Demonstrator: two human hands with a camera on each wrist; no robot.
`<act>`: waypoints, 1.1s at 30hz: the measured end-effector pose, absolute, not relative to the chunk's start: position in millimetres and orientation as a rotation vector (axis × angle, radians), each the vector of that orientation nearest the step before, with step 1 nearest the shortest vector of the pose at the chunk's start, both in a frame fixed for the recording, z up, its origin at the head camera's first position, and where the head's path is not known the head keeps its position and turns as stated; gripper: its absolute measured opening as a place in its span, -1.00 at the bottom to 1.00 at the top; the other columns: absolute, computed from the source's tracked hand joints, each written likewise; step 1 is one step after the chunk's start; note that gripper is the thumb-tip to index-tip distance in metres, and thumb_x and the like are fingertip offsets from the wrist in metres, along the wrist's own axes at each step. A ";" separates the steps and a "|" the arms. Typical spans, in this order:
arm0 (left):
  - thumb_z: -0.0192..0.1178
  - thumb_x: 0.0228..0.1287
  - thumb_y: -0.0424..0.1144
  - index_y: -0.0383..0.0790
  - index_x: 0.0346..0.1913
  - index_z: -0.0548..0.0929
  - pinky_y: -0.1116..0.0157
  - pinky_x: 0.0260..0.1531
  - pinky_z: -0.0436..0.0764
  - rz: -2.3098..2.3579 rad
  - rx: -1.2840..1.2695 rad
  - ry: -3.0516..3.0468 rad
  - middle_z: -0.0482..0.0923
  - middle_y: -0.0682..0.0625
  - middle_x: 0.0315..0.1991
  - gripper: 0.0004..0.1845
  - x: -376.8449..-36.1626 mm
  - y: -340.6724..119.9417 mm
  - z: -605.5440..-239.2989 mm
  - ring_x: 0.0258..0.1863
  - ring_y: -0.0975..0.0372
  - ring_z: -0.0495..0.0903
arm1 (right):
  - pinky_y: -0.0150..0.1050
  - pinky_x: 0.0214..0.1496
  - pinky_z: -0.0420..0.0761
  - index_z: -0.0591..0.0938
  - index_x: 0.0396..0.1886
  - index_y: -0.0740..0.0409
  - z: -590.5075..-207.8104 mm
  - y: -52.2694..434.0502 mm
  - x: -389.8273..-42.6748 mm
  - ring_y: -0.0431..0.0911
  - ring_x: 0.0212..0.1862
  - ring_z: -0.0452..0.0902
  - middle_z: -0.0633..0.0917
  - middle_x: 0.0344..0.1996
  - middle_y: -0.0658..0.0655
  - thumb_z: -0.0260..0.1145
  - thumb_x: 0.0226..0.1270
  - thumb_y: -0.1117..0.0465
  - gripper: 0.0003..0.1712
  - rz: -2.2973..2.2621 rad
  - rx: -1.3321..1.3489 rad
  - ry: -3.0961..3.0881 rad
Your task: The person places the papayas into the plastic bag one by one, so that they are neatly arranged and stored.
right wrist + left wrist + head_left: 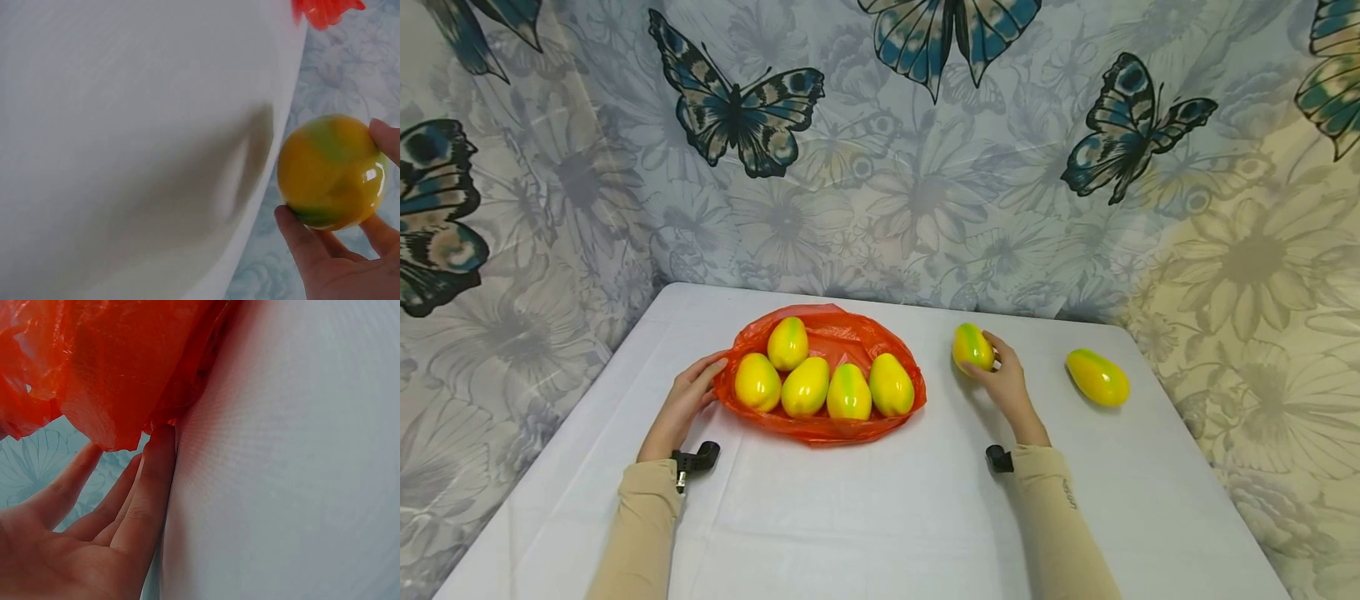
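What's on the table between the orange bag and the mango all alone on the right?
Between the orange bag and the lone mango, the head view shows the right hand gripping another mango; the rest is bare white table.

Lighting was bright and even, with soft shadows on the tabletop (865, 517). The head view curved at its edges. Both wrist views were soft-focused, with glare on the held fruit (330, 172).

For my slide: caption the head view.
Right hand grips a mango; left hand touches the orange bag holding five.
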State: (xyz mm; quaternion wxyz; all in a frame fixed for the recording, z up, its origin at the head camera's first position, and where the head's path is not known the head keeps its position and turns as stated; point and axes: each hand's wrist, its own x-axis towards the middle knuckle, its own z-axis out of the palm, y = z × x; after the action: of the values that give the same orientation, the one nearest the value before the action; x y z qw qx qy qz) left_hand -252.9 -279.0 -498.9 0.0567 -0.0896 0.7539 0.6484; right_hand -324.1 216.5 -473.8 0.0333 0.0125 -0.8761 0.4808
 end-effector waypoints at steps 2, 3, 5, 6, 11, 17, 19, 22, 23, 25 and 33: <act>-0.04 0.36 0.33 -0.10 0.52 0.16 0.63 -0.09 0.49 1.970 -0.271 2.281 0.12 -0.14 0.51 -0.17 -253.4 -279.0 -499.0 0.30 0.18 0.35 | 0.14 0.42 0.31 0.20 0.49 0.22 -472.0 211.4 -324.3 0.26 0.42 0.18 0.21 0.45 0.36 0.38 0.28 0.21 -0.15 1.486 0.045 -2.683; -0.03 0.35 0.33 -0.10 0.52 0.16 0.63 -0.09 0.49 1.972 -0.271 2.279 0.12 -0.14 0.51 -0.16 -253.6 -278.8 -499.0 0.34 0.14 0.32 | 0.14 0.41 0.31 0.21 0.49 0.22 -471.1 208.9 -324.6 0.26 0.41 0.19 0.22 0.45 0.35 0.38 0.28 0.22 -0.15 1.487 0.047 -2.679; -0.03 0.35 0.33 -0.10 0.52 0.16 0.63 -0.09 0.49 1.974 -0.274 2.276 0.12 -0.14 0.51 -0.16 -254.2 -278.7 -499.3 0.37 0.09 0.28 | 0.14 0.40 0.33 0.22 0.49 0.21 -469.4 204.0 -325.1 0.27 0.40 0.20 0.22 0.45 0.35 0.38 0.28 0.22 -0.16 1.483 0.049 -2.673; -0.03 0.34 0.34 -0.10 0.52 0.16 0.64 -0.09 0.49 1.973 -0.276 2.277 0.12 -0.14 0.51 -0.16 -254.3 -278.6 -499.6 0.38 0.07 0.27 | 0.14 0.40 0.34 0.23 0.48 0.20 -468.7 201.4 -324.9 0.28 0.40 0.21 0.22 0.45 0.35 0.38 0.28 0.22 -0.17 1.487 0.045 -2.670; -0.05 0.36 0.32 -0.09 0.52 0.15 0.64 -0.10 0.48 1.966 -0.283 2.280 0.11 -0.13 0.52 -0.18 -253.2 -277.3 -499.8 0.40 0.06 0.26 | 0.14 0.39 0.35 0.23 0.48 0.18 -465.2 189.3 -324.4 0.26 0.39 0.22 0.23 0.45 0.33 0.38 0.28 0.22 -0.17 1.502 0.057 -2.659; -0.07 0.41 0.28 -0.08 0.52 0.15 0.64 -0.10 0.48 1.970 -0.278 2.275 0.10 -0.12 0.52 -0.22 -251.9 -276.3 -498.5 0.39 0.07 0.26 | 0.13 0.40 0.35 0.24 0.48 0.16 -457.7 172.9 -322.8 0.24 0.39 0.23 0.23 0.45 0.30 0.39 0.28 0.18 -0.17 1.528 0.113 -2.638; -0.07 0.42 0.26 -0.09 0.52 0.15 0.64 -0.10 0.48 1.970 -0.276 2.276 0.10 -0.13 0.52 -0.24 -251.9 -276.0 -497.8 0.38 0.08 0.28 | 0.12 0.40 0.36 0.24 0.48 0.15 -454.9 167.2 -322.7 0.23 0.40 0.22 0.23 0.45 0.29 0.39 0.28 0.17 -0.17 1.537 0.127 -2.636; -0.08 0.44 0.25 -0.09 0.52 0.15 0.64 -0.10 0.49 1.967 -0.281 2.280 0.10 -0.12 0.52 -0.25 -252.3 -275.7 -497.5 0.37 0.09 0.28 | 0.12 0.39 0.36 0.22 0.49 0.14 -452.3 159.5 -323.6 0.22 0.40 0.22 0.23 0.45 0.28 0.40 0.28 0.16 -0.16 1.550 0.149 -2.634; -0.08 0.44 0.25 -0.09 0.52 0.16 0.64 -0.10 0.49 1.966 -0.284 2.280 0.11 -0.12 0.52 -0.25 -252.5 -275.5 -497.5 0.37 0.09 0.29 | 0.12 0.39 0.37 0.23 0.49 0.14 -451.8 157.1 -324.1 0.22 0.40 0.22 0.23 0.45 0.28 0.40 0.28 0.16 -0.16 1.553 0.153 -2.634; -0.07 0.43 0.25 -0.08 0.52 0.16 0.64 -0.10 0.49 1.967 -0.290 2.279 0.11 -0.12 0.52 -0.25 -252.8 -275.2 -497.7 0.38 0.08 0.28 | 0.12 0.39 0.37 0.24 0.48 0.14 -450.9 152.1 -325.1 0.22 0.40 0.22 0.23 0.46 0.28 0.40 0.28 0.18 -0.16 1.572 0.163 -2.627; -0.08 0.44 0.24 -0.08 0.53 0.14 0.65 -0.11 0.48 1.965 -0.283 2.283 0.09 -0.13 0.53 -0.25 -253.9 -277.3 -499.3 0.41 0.04 0.25 | 0.10 0.41 0.35 0.25 0.48 0.07 -445.6 127.6 -326.0 0.19 0.40 0.22 0.21 0.47 0.24 0.40 0.27 0.18 -0.18 1.633 0.183 -2.615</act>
State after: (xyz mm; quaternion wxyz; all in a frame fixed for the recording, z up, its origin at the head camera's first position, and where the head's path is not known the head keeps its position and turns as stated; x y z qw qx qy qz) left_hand -253.9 -277.3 -499.3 0.0578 -0.0935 0.7533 0.6484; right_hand -326.0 127.6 -445.6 0.0268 0.0594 -0.8464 0.5285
